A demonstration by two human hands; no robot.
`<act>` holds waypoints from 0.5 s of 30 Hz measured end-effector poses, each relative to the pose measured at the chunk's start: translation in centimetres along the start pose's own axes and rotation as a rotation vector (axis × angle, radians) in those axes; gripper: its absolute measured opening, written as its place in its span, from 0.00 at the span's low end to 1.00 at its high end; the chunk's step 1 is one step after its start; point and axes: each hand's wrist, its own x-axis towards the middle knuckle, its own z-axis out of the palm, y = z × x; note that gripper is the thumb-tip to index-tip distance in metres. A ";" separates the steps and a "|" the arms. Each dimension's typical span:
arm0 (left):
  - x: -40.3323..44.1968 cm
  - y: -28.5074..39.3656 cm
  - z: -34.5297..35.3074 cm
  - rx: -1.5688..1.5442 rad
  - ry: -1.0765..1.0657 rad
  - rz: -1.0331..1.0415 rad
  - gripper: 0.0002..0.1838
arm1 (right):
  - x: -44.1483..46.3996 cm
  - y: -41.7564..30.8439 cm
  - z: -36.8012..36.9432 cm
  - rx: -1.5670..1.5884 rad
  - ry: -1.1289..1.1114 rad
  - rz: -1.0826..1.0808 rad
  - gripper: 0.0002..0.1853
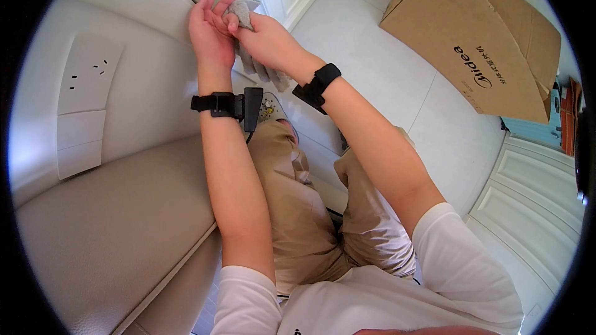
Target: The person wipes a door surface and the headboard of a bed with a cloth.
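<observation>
My right hand (pixel 268 40) is closed around a grey fabric glove (pixel 241 12). The glove's finger-like ends hang down below that hand, and part of the fabric sticks out above it. Right beside it is my left hand (pixel 211 34), palm turned up, with some fingers stretched out and apart. Its thumb side touches the glove, and the two hands meet there. Black straps with small devices sit on both wrists.
A large brown Midea cardboard box (pixel 472 43) stands on the pale tiled floor at upper right. On the left are a beige padded seat (pixel 124 211) and a wall socket panel (pixel 90 74). White cabinet doors (pixel 528 192) line the lower right.
</observation>
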 end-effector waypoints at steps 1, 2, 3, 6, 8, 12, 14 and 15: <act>0.0 0.1 0.1 0.003 0.003 -0.006 0.31 | 0.0 0.0 -0.1 -0.017 -0.007 0.007 0.21; 0.0 0.1 0.1 0.005 0.006 -0.004 0.31 | 0.1 0.0 -0.1 -0.026 -0.006 -0.007 0.21; 0.0 0.1 0.2 0.008 0.008 -0.003 0.31 | 0.1 0.0 0.0 -0.035 -0.004 -0.022 0.22; 0.0 0.1 0.1 0.005 0.001 -0.004 0.31 | 0.1 0.2 0.3 -0.033 0.012 -0.021 0.21; 0.1 0.0 -0.1 -0.009 -0.004 -0.007 0.30 | 0.2 0.5 0.5 -0.037 0.037 -0.024 0.22; 0.0 0.4 0.4 -0.039 0.000 0.002 0.30 | 0.7 1.2 0.3 -0.056 0.079 -0.019 0.26; -0.1 0.5 0.4 -0.048 -0.009 0.005 0.30 | 0.5 1.0 -0.2 -0.043 0.106 -0.027 0.26; 0.0 0.4 0.3 -0.054 -0.020 0.004 0.30 | 0.3 0.9 -0.4 -0.029 0.129 -0.049 0.26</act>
